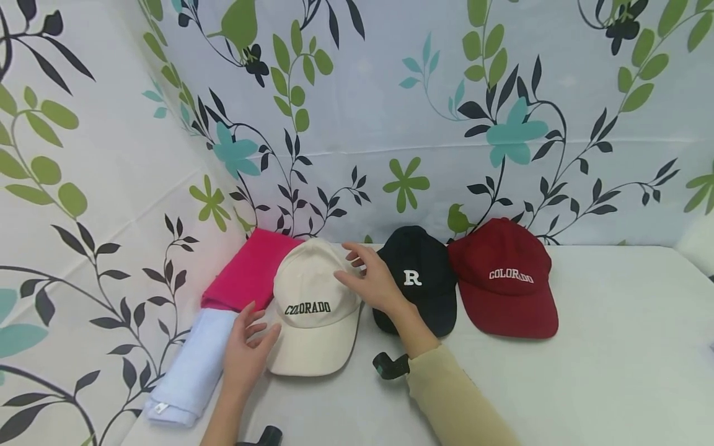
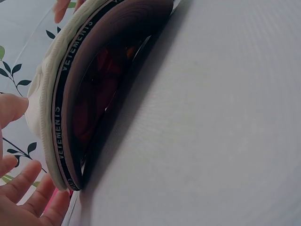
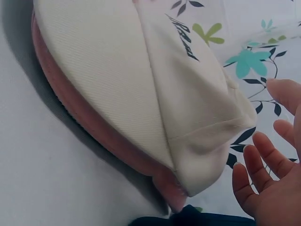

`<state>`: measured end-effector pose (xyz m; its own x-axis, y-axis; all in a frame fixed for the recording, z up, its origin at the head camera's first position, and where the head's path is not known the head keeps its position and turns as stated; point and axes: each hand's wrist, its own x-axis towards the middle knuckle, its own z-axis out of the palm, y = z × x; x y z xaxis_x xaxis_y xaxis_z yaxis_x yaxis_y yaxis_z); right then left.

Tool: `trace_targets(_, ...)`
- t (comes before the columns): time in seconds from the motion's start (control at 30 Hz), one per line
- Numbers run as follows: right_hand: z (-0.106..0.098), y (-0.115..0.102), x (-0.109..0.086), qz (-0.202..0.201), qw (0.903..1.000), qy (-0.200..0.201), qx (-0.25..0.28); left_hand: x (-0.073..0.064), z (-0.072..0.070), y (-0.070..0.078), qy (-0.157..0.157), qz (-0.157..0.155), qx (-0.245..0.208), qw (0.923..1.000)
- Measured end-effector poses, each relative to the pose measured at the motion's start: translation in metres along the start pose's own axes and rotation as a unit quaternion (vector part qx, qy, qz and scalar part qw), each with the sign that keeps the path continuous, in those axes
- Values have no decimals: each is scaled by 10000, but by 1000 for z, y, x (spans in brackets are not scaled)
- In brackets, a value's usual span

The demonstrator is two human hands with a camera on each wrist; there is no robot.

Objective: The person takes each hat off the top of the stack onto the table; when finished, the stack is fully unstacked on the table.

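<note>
Two dark devices are nearest: one is cut off at the lower edge near the left wrist (image 1: 271, 437), the other is at the right wrist (image 1: 390, 365), beside a beige sleeve (image 1: 457, 396). The left hand (image 1: 249, 347) is at the left side of the brim (image 1: 312, 356) of a cream cap (image 1: 315, 297), with fingers loosely bent and holding nothing. The right hand (image 1: 370, 279) is farther away, by the right side of the crown (image 1: 312, 266), with its fingers spread and also nothing in them.

The cream cap lies on the table (image 1: 625, 371) between the hands, its long axis running from the brim, toward the person, to the crown at the back. So the hands stand diagonally across it, near left and far right; in my judgement, any grasp depends on this relation. The left hand seems closer, because the right wrist view shows a gap at the other one. Whether the left thumb touches the cap, I cannot tell.

Left of the cap is a folded light blue cloth (image 1: 192, 365), and behind this a pink cloth (image 1: 245, 272), partly covered by the cap. To the right are a black cap (image 1: 432, 297), partly hidden by the right hand, and a red cap (image 1: 504, 282). Farthest hangs a leaf-patterned cloth (image 1: 362, 124). In the left wrist view, the cap's inside (image 2: 99, 94) is too dark to read well.
</note>
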<state>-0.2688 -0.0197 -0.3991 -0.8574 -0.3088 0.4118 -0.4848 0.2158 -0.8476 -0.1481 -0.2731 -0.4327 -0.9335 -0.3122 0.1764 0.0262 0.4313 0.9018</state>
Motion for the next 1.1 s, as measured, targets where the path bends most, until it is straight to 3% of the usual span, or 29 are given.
trace_targets(0.47, 9, 6, -5, 32, 9999, -21, -136, -1, 2, -5, -178, -101, 191, 9996)
trace_targets(1.1, 11, 4, -9, 92, 9987, -220, -453, -2, 5, -5, -128, -173, 546, 9983)
